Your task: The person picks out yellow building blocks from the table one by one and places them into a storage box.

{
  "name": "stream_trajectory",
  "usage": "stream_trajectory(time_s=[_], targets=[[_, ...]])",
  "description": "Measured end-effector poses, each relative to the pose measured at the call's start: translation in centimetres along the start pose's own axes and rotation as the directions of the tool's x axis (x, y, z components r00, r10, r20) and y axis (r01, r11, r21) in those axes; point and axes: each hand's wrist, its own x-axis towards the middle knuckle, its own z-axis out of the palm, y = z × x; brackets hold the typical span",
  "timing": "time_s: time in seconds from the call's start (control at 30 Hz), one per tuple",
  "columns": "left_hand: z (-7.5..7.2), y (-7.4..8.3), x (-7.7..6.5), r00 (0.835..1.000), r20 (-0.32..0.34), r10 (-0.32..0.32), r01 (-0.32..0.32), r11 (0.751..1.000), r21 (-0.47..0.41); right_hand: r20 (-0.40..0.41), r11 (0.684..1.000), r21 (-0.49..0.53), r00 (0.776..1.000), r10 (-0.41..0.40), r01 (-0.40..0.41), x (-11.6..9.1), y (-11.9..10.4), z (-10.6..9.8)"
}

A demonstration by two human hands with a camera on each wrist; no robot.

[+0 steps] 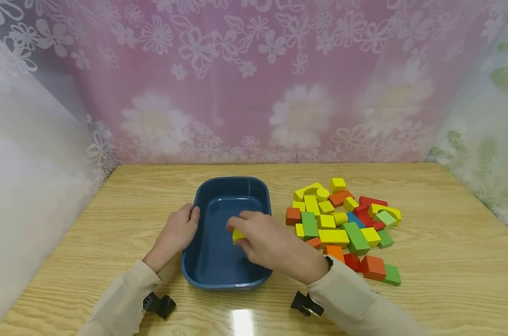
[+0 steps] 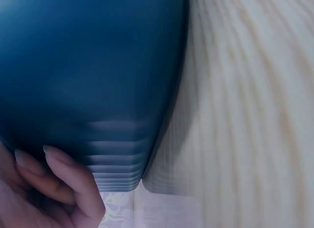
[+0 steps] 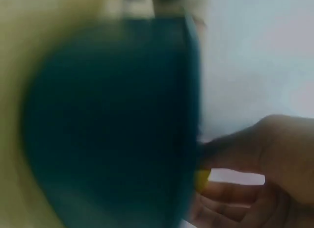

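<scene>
A dark blue rectangular tub (image 1: 226,285) with rounded corners stands on the wooden table, its floor bare where it shows. My left hand (image 1: 180,231) holds the tub's left side, thumb at the rim; in the left wrist view its curled fingers (image 2: 73,176) lie against the outer wall. Over the tub's right half, my right hand (image 1: 270,240) pinches a yellow block (image 1: 238,235) between thumb and fingers. Most of that block is hidden by the hand. The blurred right wrist view shows a yellow corner between the thumb and fingers, beside the tub wall (image 3: 113,130).
To the right of the tub lies a loose spread of wooden blocks, among them a green block (image 1: 356,238), a yellow block (image 1: 333,238), a red block (image 1: 373,267) and a blue block (image 1: 355,220). A pink floral curtain (image 1: 254,93) hangs behind the table (image 1: 447,280).
</scene>
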Motion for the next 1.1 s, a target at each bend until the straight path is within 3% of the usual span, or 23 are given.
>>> stream_trajectory(time_s=[0.2,0.33,0.57,0.67,0.77,0.87,0.97,1.1], targets=[[0.1,-0.2,0.0,1.000,0.010,-0.011,0.011,1.000,-0.008,0.222,0.993,-0.035,0.969,-0.105,0.115,1.6,-2.2,1.9],[0.3,-0.1,0.0,1.000,0.022,-0.020,0.020,1.000,-0.012,0.285,0.987,-0.022,0.947,-0.146,0.159,2.2,-2.5,3.0],[0.4,0.0,0.3,1.000,0.017,-0.006,0.006,1.000,-0.016,0.340,0.990,0.051,0.930,-0.140,0.131,2.6,-2.0,3.1],[0.4,0.0,0.4,1.000,0.003,0.005,-0.005,1.000,-0.011,0.294,0.987,0.036,0.943,-0.157,0.153,2.4,-1.1,2.4],[0.6,0.0,0.4,1.000,-0.006,0.017,-0.017,1.000,-0.012,0.165,0.985,0.018,0.971,-0.172,0.172,1.7,0.9,0.9],[0.5,-0.1,0.4,1.000,-0.007,0.020,-0.020,1.000,-0.017,0.022,0.990,-0.008,0.990,-0.137,0.138,0.6,4.2,-1.2],[0.2,-0.2,0.3,1.000,-0.004,0.017,-0.017,1.000,-0.018,-0.063,0.997,-0.052,0.996,-0.066,0.063,-0.5,8.2,-3.1],[-0.3,-0.3,-0.1,1.000,0.022,0.008,-0.008,1.000,-0.006,-0.066,0.985,-0.123,0.991,0.115,-0.122,-2.2,14.1,-4.9]])
